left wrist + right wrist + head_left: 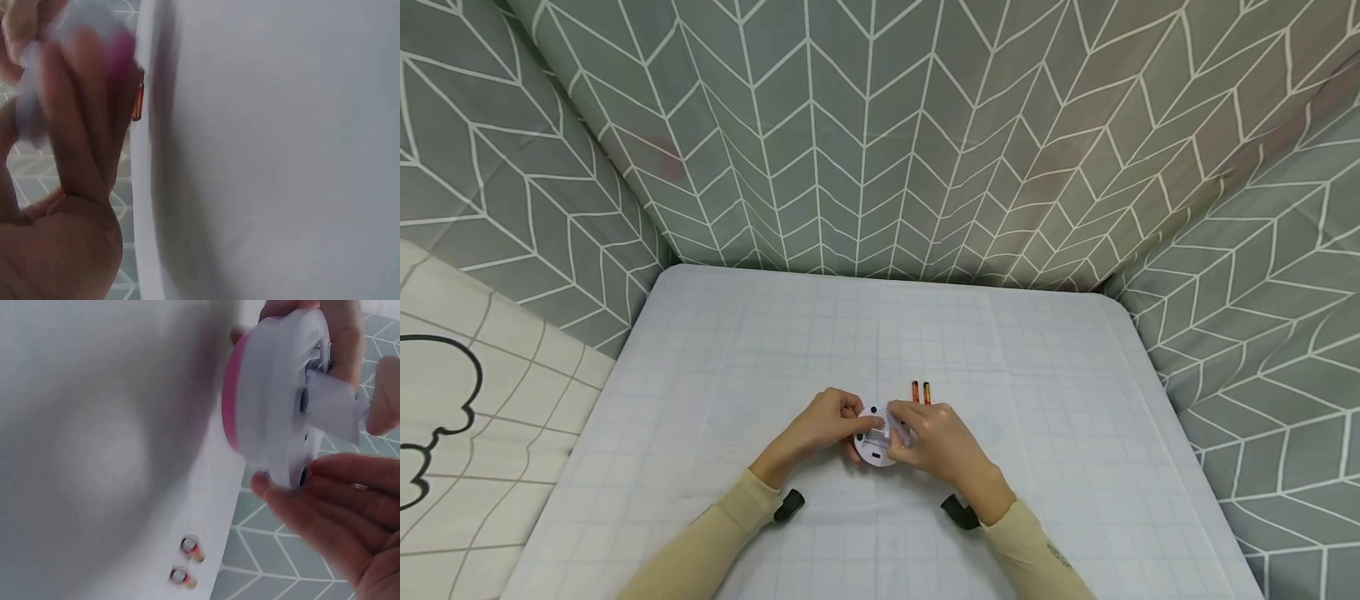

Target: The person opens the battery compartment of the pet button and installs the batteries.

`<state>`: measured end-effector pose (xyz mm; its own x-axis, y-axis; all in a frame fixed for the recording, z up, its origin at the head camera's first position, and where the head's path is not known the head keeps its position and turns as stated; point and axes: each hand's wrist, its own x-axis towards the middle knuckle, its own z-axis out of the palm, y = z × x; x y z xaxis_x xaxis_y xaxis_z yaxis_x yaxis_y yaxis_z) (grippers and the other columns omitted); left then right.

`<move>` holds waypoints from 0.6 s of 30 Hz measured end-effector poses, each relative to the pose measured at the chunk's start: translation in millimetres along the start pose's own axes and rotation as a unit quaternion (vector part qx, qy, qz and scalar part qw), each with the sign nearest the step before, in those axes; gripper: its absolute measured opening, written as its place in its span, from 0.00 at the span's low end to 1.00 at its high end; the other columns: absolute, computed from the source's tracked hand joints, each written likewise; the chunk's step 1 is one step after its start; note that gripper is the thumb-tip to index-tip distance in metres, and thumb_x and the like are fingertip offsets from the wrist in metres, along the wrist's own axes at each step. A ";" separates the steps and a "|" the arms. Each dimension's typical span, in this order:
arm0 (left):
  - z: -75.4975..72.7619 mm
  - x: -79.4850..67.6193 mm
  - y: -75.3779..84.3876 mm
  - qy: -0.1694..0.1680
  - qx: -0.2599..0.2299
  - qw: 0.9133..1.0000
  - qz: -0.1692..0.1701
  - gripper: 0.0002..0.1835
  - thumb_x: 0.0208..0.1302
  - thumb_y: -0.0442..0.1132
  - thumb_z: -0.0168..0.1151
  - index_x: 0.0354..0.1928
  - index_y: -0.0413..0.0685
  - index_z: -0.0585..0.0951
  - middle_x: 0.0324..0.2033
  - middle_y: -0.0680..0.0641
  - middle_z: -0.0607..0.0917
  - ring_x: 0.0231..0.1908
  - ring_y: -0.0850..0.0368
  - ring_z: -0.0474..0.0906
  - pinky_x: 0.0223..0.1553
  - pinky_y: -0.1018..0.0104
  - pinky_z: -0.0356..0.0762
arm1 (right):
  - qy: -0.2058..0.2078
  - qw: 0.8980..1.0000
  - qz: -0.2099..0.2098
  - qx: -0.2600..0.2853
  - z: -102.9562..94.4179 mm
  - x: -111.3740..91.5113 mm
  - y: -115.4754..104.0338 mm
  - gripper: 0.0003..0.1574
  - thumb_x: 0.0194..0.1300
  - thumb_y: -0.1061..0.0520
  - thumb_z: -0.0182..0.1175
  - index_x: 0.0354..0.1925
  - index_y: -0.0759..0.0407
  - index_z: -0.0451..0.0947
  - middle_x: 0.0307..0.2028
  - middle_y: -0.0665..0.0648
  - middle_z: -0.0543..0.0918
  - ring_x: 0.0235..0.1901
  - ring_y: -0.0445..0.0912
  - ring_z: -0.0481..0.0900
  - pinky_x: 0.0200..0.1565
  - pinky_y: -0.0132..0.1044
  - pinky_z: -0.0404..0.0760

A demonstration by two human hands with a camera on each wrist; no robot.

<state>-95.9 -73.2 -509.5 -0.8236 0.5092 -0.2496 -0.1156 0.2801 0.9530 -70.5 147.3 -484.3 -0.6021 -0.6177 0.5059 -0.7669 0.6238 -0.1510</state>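
A round white device (pixel 256 394) with a pink front edge is held up above the table, its back towards me in the head view. On that back a white battery cover (pixel 337 406) stands out at an angle, with some metal visible beside it. My left hand (pixel 831 421) grips the device's left side, thumb on the back. My right hand (pixel 940 442) is at the opposite side: its fingertips hold the rim, and its thumb lies close to or against the cover; contact is unclear. The left wrist view is blurred at the device.
Two orange-and-black batteries (pixel 915 391) lie side by side on the white table (pixel 760 333), just beyond my right hand. Black wrist cameras (pixel 789 506) sit at both wrists. Patterned grey curtains (pixel 880 142) hang behind the table.
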 end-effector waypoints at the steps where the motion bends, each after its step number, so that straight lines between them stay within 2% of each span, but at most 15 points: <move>1: 0.6 0.2 -0.4 -0.001 -0.002 1.000 0.001 0.24 0.61 0.55 0.69 0.25 0.42 0.75 0.13 0.44 0.84 0.18 0.47 0.86 0.27 0.72 0.73 | 0.005 1.000 -0.001 0.006 -1.3 0.5 1.0 0.20 0.48 0.57 0.65 0.42 0.62 0.82 0.37 0.54 0.88 0.28 0.39 0.85 0.28 0.32 0.83; 3: 2.1 0.7 -1.5 -0.001 -0.014 1.000 -0.001 0.23 0.61 0.55 0.69 0.26 0.41 0.76 0.14 0.44 0.84 0.18 0.46 0.86 0.30 0.71 0.77 | 0.010 1.000 -0.001 0.019 -2.9 1.7 3.3 0.16 0.50 0.59 0.64 0.40 0.61 0.82 0.35 0.52 0.87 0.25 0.37 0.82 0.26 0.30 0.82; 11: 0.6 3.7 -3.5 -0.001 -0.036 0.999 -0.018 0.24 0.60 0.56 0.69 0.29 0.40 0.78 0.17 0.42 0.86 0.19 0.45 0.86 0.35 0.68 0.82 | 0.017 0.998 0.014 0.058 -1.5 0.5 7.6 0.17 0.53 0.60 0.63 0.44 0.61 0.82 0.37 0.53 0.87 0.26 0.39 0.84 0.29 0.30 0.83; 18: -0.4 5.5 -5.7 -0.004 -0.056 0.998 -0.031 0.26 0.59 0.59 0.69 0.29 0.41 0.79 0.17 0.41 0.86 0.20 0.43 0.86 0.38 0.64 0.84 | 0.023 0.994 0.040 0.098 -2.0 -2.2 9.7 0.15 0.61 0.57 0.64 0.46 0.61 0.83 0.40 0.53 0.88 0.33 0.40 0.86 0.36 0.32 0.85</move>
<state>-100.1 -72.3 -516.2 -0.8085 0.5000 -0.3103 -0.2282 0.2198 0.9485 -76.2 155.6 -485.2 -0.6555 -0.5443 0.5235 -0.7483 0.5616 -0.3531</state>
